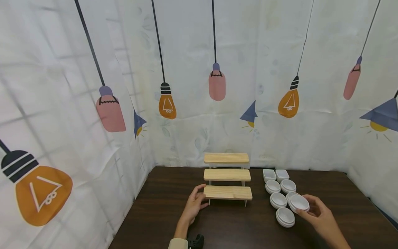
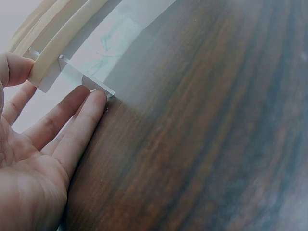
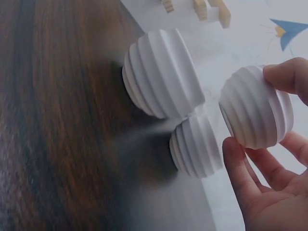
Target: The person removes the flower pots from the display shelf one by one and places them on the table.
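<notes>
A wooden three-step stand (image 1: 228, 192) with clear legs stands on the table. At the left end of its lowest board is the left hand (image 1: 192, 204); in the left wrist view its fingers hold the board's end (image 2: 44, 76) and touch the clear leg (image 2: 91, 83). The right hand (image 1: 319, 215) pinches a small white ribbed bowl (image 3: 255, 108) between thumb and fingers. That bowl is raised off the table, overlapping another white bowl (image 1: 290, 194) in the head view. Two more ribbed bowls, a nearer one (image 3: 161, 74) and a smaller-looking one (image 3: 196, 147), rest beside it.
Several white round bowls (image 1: 278, 200) stand in rows right of the stand, with two square white dishes (image 1: 269, 175) behind them. The dark wooden table (image 1: 236, 228) ends at a white curtain (image 1: 186, 138) printed with lamps.
</notes>
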`<state>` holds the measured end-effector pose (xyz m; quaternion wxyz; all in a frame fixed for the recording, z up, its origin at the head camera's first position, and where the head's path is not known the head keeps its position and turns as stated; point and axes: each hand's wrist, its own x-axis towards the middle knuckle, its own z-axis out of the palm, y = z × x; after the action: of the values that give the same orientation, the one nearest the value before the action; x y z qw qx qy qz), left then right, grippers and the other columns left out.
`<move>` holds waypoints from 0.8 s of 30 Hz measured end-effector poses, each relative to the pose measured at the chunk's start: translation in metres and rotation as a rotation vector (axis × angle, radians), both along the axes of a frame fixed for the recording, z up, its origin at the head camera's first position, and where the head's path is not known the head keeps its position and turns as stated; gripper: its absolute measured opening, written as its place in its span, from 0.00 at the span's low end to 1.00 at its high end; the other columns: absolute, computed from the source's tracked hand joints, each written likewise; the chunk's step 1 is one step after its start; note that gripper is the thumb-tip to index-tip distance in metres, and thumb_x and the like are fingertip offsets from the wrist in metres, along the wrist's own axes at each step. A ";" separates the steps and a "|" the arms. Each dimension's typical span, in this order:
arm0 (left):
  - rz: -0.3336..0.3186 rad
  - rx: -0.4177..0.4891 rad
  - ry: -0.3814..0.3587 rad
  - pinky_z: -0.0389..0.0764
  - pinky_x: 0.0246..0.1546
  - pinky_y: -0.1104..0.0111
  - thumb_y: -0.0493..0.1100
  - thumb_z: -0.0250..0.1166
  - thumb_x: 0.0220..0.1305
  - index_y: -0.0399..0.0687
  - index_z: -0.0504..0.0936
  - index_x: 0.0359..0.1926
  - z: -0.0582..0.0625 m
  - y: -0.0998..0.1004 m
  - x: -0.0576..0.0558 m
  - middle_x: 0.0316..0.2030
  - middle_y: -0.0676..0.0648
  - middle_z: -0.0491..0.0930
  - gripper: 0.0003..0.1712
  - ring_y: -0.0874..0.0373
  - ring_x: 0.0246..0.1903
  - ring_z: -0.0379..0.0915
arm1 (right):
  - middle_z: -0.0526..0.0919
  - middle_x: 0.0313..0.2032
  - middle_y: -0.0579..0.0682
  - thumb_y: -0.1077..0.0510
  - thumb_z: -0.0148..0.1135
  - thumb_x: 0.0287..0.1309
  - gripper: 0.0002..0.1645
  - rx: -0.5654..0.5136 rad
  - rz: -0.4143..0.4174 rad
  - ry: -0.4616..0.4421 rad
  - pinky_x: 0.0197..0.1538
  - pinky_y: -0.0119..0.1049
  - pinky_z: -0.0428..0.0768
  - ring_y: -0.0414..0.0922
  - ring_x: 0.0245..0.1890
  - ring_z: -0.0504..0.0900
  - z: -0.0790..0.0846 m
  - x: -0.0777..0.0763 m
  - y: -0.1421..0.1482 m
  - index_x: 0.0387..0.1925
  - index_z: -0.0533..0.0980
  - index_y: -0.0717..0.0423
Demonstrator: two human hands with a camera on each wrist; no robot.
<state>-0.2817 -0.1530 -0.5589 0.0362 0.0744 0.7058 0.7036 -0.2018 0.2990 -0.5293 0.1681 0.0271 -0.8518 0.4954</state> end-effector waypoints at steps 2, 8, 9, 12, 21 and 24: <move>0.001 0.000 -0.001 0.85 0.55 0.51 0.40 0.52 0.77 0.46 0.64 0.74 0.000 0.000 0.000 0.55 0.34 0.80 0.27 0.45 0.59 0.77 | 0.77 0.43 0.22 0.60 0.72 0.61 0.32 -0.001 -0.004 -0.017 0.38 0.23 0.80 0.28 0.37 0.81 -0.001 0.001 0.002 0.63 0.70 0.64; 0.000 0.002 -0.003 0.85 0.55 0.51 0.39 0.52 0.77 0.46 0.65 0.74 -0.001 0.000 -0.001 0.55 0.33 0.80 0.27 0.44 0.59 0.77 | 0.78 0.43 0.25 0.57 0.72 0.61 0.35 -0.001 0.014 -0.100 0.38 0.26 0.80 0.29 0.37 0.80 -0.004 0.002 0.009 0.65 0.68 0.63; 0.000 0.002 -0.003 0.85 0.55 0.51 0.40 0.52 0.77 0.46 0.65 0.74 -0.001 0.000 -0.001 0.55 0.33 0.80 0.27 0.44 0.59 0.77 | 0.78 0.43 0.26 0.57 0.72 0.62 0.35 0.001 0.019 -0.117 0.38 0.26 0.80 0.29 0.38 0.80 -0.004 0.002 0.011 0.65 0.68 0.63; 0.000 0.002 0.000 0.85 0.55 0.51 0.40 0.52 0.77 0.46 0.64 0.74 -0.001 0.000 -0.001 0.55 0.33 0.80 0.27 0.44 0.60 0.76 | 0.77 0.44 0.28 0.55 0.71 0.63 0.36 0.004 0.031 -0.167 0.38 0.28 0.81 0.28 0.39 0.79 -0.005 0.002 0.015 0.66 0.66 0.63; -0.001 -0.001 0.000 0.85 0.55 0.51 0.40 0.52 0.77 0.45 0.64 0.74 0.000 0.000 0.000 0.56 0.33 0.79 0.27 0.43 0.61 0.76 | 0.77 0.45 0.27 0.53 0.71 0.62 0.37 0.028 0.042 -0.222 0.39 0.29 0.81 0.29 0.39 0.79 -0.008 0.001 0.022 0.66 0.67 0.63; -0.003 -0.001 -0.002 0.85 0.55 0.51 0.40 0.52 0.78 0.45 0.64 0.74 0.001 0.000 0.000 0.56 0.33 0.79 0.27 0.43 0.60 0.76 | 0.77 0.45 0.27 0.51 0.71 0.63 0.38 0.039 0.048 -0.264 0.40 0.29 0.81 0.28 0.40 0.78 -0.008 0.001 0.026 0.67 0.66 0.63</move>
<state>-0.2814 -0.1527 -0.5582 0.0379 0.0747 0.7059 0.7033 -0.2007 0.3246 -0.5375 0.0420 -0.0146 -0.8750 0.4820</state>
